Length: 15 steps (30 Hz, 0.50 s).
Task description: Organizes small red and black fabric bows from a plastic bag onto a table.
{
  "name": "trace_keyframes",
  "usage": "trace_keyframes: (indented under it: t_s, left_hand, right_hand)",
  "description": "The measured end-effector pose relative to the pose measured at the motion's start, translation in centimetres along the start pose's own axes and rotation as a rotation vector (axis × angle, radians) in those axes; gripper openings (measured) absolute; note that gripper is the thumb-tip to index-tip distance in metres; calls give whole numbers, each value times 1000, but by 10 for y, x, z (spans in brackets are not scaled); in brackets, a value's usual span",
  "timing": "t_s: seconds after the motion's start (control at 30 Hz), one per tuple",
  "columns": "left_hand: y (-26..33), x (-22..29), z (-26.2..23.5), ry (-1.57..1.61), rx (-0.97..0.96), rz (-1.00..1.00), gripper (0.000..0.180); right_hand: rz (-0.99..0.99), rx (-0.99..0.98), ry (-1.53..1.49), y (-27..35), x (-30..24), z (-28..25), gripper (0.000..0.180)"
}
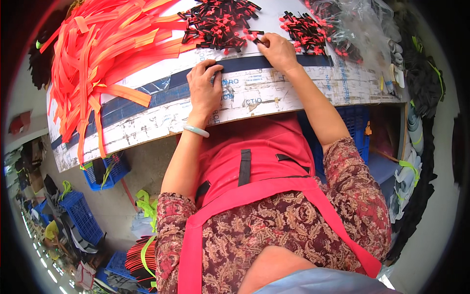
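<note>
- Left hand [204, 89] presses flat on the dark strap [254, 64] lying across the worktable [147, 125]; fingers curled over its edge.
- Right hand [278, 50] pinches a small red-and-black clip [258, 40] beside the clip pile [220, 22].
- Orange strips [105, 46] crowd the left side.
- Plastic bags [352, 24] block the right edge; contents unclear.

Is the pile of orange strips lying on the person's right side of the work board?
No, the orange strips are heaped on the person's left end of the board, beyond the left hand.
</note>
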<state>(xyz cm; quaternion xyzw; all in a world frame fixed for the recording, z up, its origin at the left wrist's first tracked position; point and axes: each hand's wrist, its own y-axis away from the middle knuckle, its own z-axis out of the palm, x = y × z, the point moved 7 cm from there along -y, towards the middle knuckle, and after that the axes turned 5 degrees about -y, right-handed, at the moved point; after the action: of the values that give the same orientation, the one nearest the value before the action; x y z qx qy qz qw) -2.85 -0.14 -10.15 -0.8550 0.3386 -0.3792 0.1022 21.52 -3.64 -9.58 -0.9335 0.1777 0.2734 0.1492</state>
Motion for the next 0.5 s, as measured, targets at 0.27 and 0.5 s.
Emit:
trace_keyframes:
  t_s: [0.27,0.5]
  left_hand:
    - [1,-1,-2,6,5,-8,15]
    - [1,-1,0,9,3,-5,14]
  right_hand:
    - [24,-42,347,-13,39,-45,23]
    - [-386,16,3,-4,-34,18,29]
